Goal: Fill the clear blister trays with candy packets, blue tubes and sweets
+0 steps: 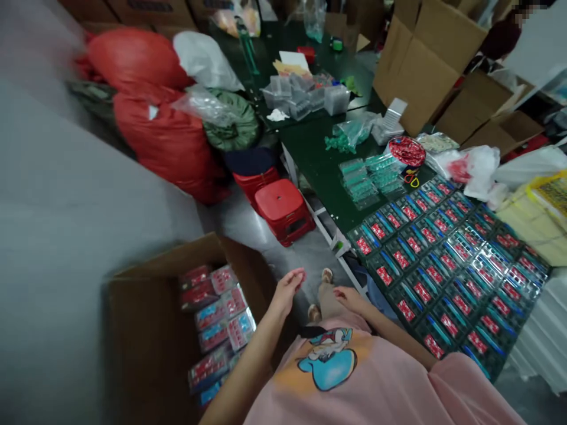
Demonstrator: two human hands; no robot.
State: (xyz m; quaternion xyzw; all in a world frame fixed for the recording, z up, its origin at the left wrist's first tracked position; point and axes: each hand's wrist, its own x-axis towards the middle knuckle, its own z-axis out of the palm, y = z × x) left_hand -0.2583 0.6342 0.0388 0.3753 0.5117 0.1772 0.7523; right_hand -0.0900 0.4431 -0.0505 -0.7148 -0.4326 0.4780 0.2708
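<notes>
My left hand (289, 288) is in the air by the right side of a cardboard carton (163, 265), fingers loosely bent and nothing seen in them. Inside the carton lie several red, white and blue packs (221, 313). My right hand (349, 298) hangs in front of my body near the table edge, its fingers loosely stretched out and holding nothing visible. To its right, rows of clear packs with red-and-white and blue parts (434, 273) cover the near end of the dark green table (310, 144).
Red stools (283, 206) stand on the floor ahead, beside large red sacks (163, 130). On the table are teal strips in plastic (361, 183), a round tub of red pieces (405, 151) and clear plastic boxes (301, 97). Open cartons (425, 65) stand at the far right.
</notes>
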